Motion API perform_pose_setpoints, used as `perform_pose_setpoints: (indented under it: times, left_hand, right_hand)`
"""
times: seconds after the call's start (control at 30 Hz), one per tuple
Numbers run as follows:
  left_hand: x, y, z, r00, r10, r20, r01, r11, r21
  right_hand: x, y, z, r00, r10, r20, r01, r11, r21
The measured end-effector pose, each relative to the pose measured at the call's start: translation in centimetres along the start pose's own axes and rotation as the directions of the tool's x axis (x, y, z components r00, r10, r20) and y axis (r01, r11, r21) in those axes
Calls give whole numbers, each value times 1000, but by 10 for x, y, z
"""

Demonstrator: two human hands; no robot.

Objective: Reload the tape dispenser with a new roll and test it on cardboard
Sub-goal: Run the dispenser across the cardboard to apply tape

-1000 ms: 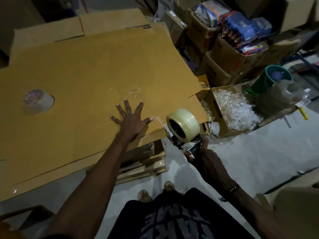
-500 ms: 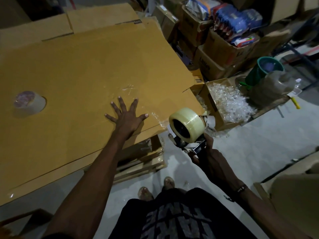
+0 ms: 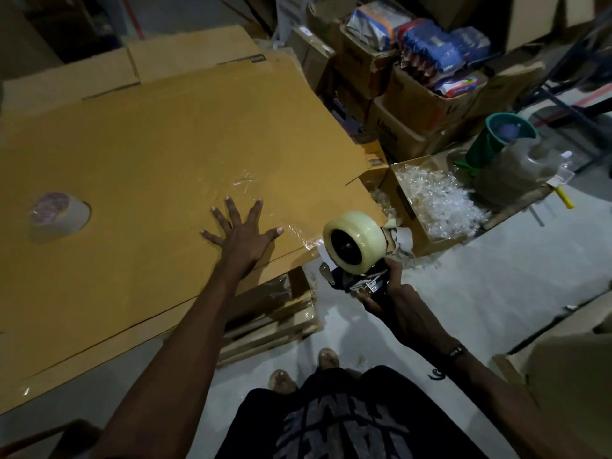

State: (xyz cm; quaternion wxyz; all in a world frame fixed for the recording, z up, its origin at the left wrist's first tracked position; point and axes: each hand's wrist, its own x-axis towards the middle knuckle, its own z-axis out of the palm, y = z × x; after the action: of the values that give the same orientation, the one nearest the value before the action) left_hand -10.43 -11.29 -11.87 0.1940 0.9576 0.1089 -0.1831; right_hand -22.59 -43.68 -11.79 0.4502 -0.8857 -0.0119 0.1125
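Tape dispenser [image 3: 356, 279], loaded with a full pale roll [image 3: 356, 241], held just off the near right corner of the cardboard sheet [image 3: 159, 154]. We see the right hand [image 3: 402, 309] with its fingers curled round the dispenser's handle, the roll facing us and the metal front plate turned toward the sheet's edge. The left hand [image 3: 243, 231] lies flat on the cardboard, fingers straight and spread, pressing the sheet down. A strip of clear tape [image 3: 299, 231] glints on the board between the thumb and the corner; we cannot tell whether it is joined to the roll or already cut. A second roll [image 3: 59, 213] sits well apart, on the left part of the sheet. A box of clear plastic scraps [image 3: 437, 200] stands just beyond the dispenser.

We judge the reload done and the test in hand. Risks from here: if the strip is uncut, pulling away without tilting the blade into it may stretch or lift the tape rather than sever it. The sheet overhangs its stack, so a pull may drag it unless the flat hand bears down. The loose end may also snap back onto the roll, where clear tape is hard to find in this dim light.
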Motion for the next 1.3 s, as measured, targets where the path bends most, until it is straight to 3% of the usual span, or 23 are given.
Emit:
perform_pose_setpoints:
  times: [0.03,0.13,0.2,0.4,0.7,0.8,1.03,1.3]
  left_hand:
    - [-1,1,0,1000,11,3,-11,1000,-5]
    - [2,-2,0,1000,22,-23,-22,1000,-1]
    - [5,-3,-1,1000,21,-24,-21,1000,-10]
    - [8,-4,3,999,32,-38,-32,999,-15]
    - [7,-7,5,997,22,-70,-23,999,-24]
    - [6,-4,0,997,25,-75,-28,999,-30]
    - [10,-3,-8,998,3,-67,-5,999,-37]
    - [4,-21,-29,997,34,-69,-42,993,-107]
  right_hand:
    - [-1,-3,-4,999,41,5,-41,998,39]
    - [-9,2,-17,999,-32,18,35,979,-201]
    - [-19,19,-19,999,-20,47,31,964,-264]
    - [-43,43,-26,998,51,22,-46,978,-204]
    - [-37,7,-55,991,-98,-88,63,939,-337]
    - [-28,-11,-66,988,-94,-123,40,924,-380]
    - [13,-55,-70,988,-79,-131,35,951,-309]
    - [69,-92,-41,977,-200,-76,174,950,-258]
